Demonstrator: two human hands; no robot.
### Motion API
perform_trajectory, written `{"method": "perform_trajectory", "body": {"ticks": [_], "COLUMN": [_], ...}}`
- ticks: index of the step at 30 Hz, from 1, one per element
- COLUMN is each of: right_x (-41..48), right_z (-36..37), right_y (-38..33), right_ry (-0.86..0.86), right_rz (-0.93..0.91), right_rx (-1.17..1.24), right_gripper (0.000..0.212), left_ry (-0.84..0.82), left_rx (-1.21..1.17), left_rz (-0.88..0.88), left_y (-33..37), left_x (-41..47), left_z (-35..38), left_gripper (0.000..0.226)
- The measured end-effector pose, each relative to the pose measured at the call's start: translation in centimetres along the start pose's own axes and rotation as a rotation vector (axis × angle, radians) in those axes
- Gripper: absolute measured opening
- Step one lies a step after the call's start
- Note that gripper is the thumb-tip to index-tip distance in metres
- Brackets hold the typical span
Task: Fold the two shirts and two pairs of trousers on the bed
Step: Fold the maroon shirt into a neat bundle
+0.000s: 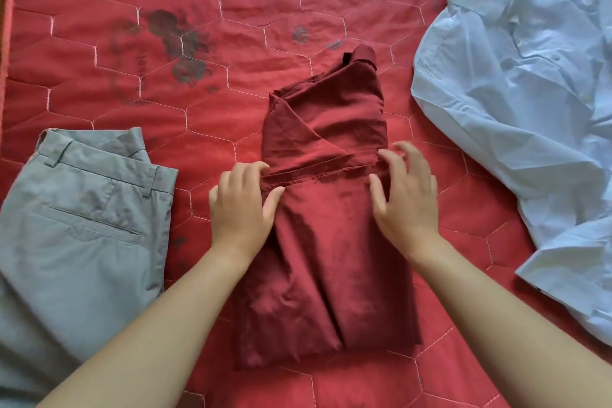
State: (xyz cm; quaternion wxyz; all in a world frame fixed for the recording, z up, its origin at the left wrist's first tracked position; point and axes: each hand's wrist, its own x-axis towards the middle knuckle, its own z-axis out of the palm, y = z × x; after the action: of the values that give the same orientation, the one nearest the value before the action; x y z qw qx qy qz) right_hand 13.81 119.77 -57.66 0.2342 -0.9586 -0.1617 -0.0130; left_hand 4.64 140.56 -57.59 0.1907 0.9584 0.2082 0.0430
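Note:
A dark red shirt (326, 235) lies partly folded in the middle of the bed, collar at the far end. A stitched hem runs across its middle. My left hand (243, 205) pinches the left end of that hem between thumb and fingers. My right hand (405, 197) rests on the right end of the hem with fingers spread and slightly bent. Grey trousers (76, 219) lie at the left, waistband far, back pocket up. A pale blue shirt (526, 103) lies crumpled at the right.
The bed is covered by a red quilted spread (205, 60) with white hexagon stitching and a dark flower print at the far left. The bed's left edge (5, 43) shows as a strip.

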Motion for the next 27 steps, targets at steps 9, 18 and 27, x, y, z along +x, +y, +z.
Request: {"method": "perform_trajectory", "body": {"ticks": [9, 18, 27], "right_x": [-2.6, -6.3, -15.5], "right_z": [2.5, -1.2, -2.8], "right_y": [2.3, 1.9, 3.2], "right_ry": [-0.333, -0.207, -0.379], "right_rz": [-0.055, -0.153, -0.273], "right_rx": [-0.109, -0.053, 0.063], "right_gripper": [0.053, 0.044, 0.012], "left_ry": [-0.345, -0.164, -0.345], "left_rx": [0.265, 0.257, 0.085], "left_rz": [0.327, 0.448, 0.458], "left_y": [-1.5, -0.7, -1.2], "left_x": [-5.0, -7.1, -17.1], "left_z": [2.3, 0.5, -0.8], "left_gripper": [0.057, 0.046, 0.018]}}
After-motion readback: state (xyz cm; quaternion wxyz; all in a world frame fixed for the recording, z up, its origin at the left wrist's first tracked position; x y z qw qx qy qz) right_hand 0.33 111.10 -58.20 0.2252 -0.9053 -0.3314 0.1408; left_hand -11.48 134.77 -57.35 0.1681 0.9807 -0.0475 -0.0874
